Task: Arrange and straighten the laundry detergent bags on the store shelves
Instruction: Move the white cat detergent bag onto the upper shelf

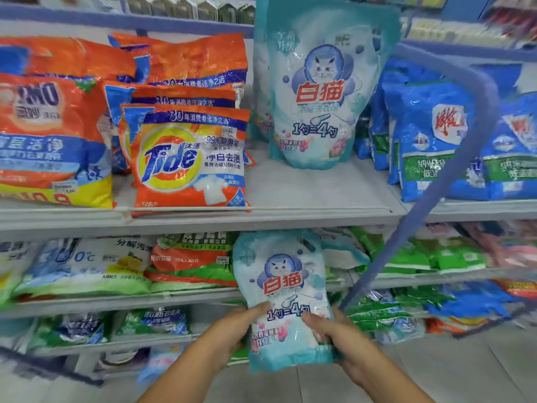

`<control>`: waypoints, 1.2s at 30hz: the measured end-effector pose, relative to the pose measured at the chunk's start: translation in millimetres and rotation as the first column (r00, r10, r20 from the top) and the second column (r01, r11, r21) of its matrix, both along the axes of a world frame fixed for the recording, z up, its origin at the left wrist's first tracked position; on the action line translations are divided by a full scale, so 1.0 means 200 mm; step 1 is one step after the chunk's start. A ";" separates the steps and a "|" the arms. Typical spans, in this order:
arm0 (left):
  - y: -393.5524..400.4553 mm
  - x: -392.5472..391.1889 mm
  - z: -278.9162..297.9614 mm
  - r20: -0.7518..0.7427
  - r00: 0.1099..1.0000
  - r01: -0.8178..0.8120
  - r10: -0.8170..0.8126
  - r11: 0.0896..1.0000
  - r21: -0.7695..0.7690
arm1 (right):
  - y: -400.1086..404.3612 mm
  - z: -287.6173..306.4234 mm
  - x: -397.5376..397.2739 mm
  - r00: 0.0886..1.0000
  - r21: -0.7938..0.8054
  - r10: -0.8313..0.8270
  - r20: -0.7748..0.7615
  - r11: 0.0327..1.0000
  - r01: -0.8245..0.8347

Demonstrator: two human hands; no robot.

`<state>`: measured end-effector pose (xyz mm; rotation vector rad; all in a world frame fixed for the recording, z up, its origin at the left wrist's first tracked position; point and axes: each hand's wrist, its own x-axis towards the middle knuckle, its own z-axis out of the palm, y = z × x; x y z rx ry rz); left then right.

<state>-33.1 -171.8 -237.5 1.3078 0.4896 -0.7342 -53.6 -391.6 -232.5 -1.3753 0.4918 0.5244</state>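
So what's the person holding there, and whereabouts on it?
A pale blue cat-logo detergent pouch, held upright in both hands: the left hand grips its lower left edge, the right hand its lower right.

The 1 head-worn view (wide-angle) looks forward and slightly down, close to the store shelves [261,219].

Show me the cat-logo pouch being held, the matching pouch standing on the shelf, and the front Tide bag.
held pouch [283,289]: head view, on its red logo.
standing pouch [319,93]: head view, on its red logo.
front Tide bag [174,161]: head view, on the Tide roundel.
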 end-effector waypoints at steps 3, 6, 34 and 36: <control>-0.17 -0.18 0.06 0.024 0.996 -0.087 0.087 0.996 -0.006 | -0.11 0.05 -0.11 0.995 -0.053 0.063 0.078 0.997 -0.059; -0.32 -0.32 0.11 0.073 0.983 -0.167 0.167 0.986 -0.012 | -0.21 0.13 -0.20 0.986 -0.054 0.092 0.137 0.995 -0.085; -0.50 0.15 1.27 0.828 0.554 -0.435 0.081 0.876 0.206 | -0.38 1.09 0.34 0.714 -0.122 0.030 0.699 0.989 0.078; -0.47 0.31 1.31 0.825 0.557 -0.406 0.095 0.898 0.170 | -0.33 1.11 0.49 0.702 -0.148 0.025 0.712 0.982 0.116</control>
